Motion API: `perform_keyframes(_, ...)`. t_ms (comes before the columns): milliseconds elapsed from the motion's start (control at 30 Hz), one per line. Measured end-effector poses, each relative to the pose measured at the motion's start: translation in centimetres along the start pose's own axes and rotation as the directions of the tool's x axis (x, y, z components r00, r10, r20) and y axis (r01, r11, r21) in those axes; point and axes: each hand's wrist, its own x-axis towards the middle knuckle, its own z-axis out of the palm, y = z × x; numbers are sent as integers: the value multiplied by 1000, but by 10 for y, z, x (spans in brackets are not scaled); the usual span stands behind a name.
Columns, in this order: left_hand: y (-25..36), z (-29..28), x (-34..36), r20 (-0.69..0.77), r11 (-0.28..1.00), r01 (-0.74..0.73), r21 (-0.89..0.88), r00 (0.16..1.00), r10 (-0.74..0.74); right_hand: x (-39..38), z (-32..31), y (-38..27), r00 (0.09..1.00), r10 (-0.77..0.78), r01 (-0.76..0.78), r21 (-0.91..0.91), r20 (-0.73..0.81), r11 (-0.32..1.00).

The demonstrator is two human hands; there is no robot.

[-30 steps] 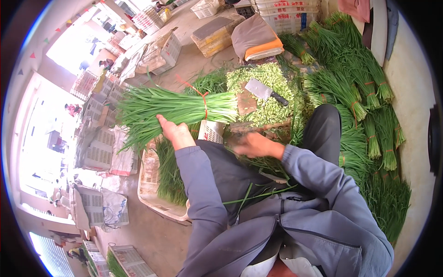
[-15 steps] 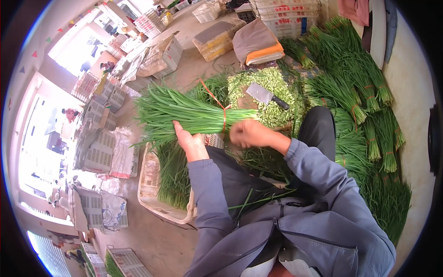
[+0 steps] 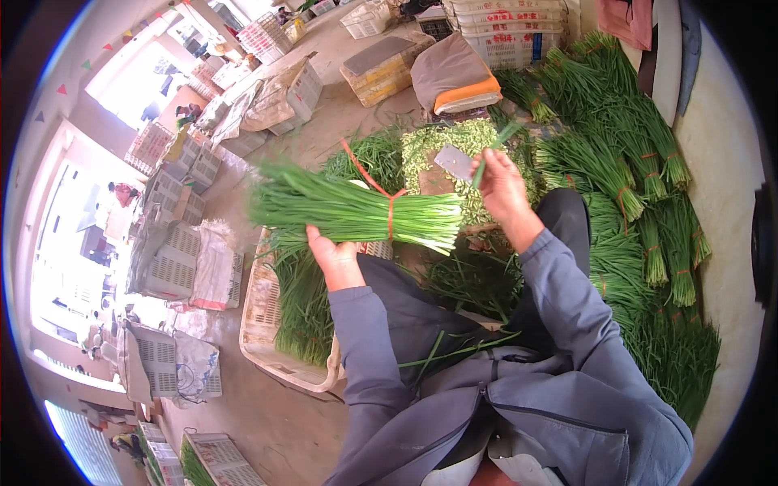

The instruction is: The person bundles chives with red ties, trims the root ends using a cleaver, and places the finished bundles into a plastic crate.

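My left hand (image 3: 332, 259) grips a large bunch of long green leafy stalks (image 3: 344, 212) from below, tied with red twine (image 3: 391, 212) whose loose end sticks up. My right hand (image 3: 504, 190) is closed on a single green leaf (image 3: 493, 150), held up right of the bunch's pale cut ends. Just behind it, a cleaver (image 3: 452, 160) lies on a board strewn with chopped pale stalk pieces (image 3: 438, 138); my hand hides its handle. Below the bunch, a white plastic crate (image 3: 259, 332) holds more loose greens (image 3: 304, 324).
Tied green bunches (image 3: 616, 121) are piled along the wall at right. A folded grey-and-orange cushion (image 3: 454, 73), a covered box (image 3: 381, 65) and stacked white crates (image 3: 506, 32) stand behind. Wrapped crates (image 3: 162, 267) line the left side, with people in the distance (image 3: 121, 194).
My right hand has moved up and right from beside the twine to over the cleaver, with a leaf now visible in it. The held bunch has shifted slightly right since the earliest frame.
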Motion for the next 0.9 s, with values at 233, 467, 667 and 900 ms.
perform_keyframes(233,17,-6,11,183,994,92,-57,980,-80,12,-42,-18,961,170,220,-976,218,12)
perform_keyframes(467,-69,7,-4,270,959,114,260,945,-185,-21,11,22,498,790,-51,-897,358,439)
perform_keyframes(667,-110,-14,-1,212,782,-117,613,977,-19,-24,-48,46,778,588,-396,-553,222,733)
perform_keyframes(900,-50,-29,-36,589,247,-564,788,808,-36,11,10,58,738,659,-592,-330,145,735)
